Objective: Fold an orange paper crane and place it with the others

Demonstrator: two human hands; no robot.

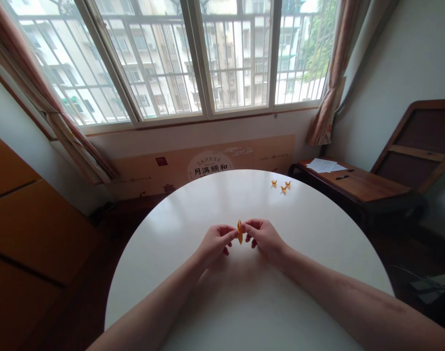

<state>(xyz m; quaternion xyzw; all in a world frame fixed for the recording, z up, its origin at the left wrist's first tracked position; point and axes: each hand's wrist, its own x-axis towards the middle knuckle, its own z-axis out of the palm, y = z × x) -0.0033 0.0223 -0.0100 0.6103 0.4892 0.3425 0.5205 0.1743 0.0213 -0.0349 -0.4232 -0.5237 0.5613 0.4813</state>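
Observation:
A small folded piece of yellow-orange paper point(240, 233), long and pointed at top and bottom, is held upright just above the middle of the white round table point(222, 312). My left hand point(218, 242) pinches its left side between thumb and fingertips. From the other side, my right hand point(263, 237) grips it in the same way, thumb and index finger closed on the paper. Both forearms reach in from the lower corners. Toward the table's far right edge stand three small yellow paper cranes point(283, 189), grouped close together.
Right of the table, a low wooden stand point(376, 187) bears white paper sheets point(325, 165) and a dark pen point(342, 177). A wooden-framed panel point(420, 146) leans behind it. Barred windows point(208, 63) and curtains point(327, 107) line the far wall. Orange-brown cabinets point(28, 229) stand on the left.

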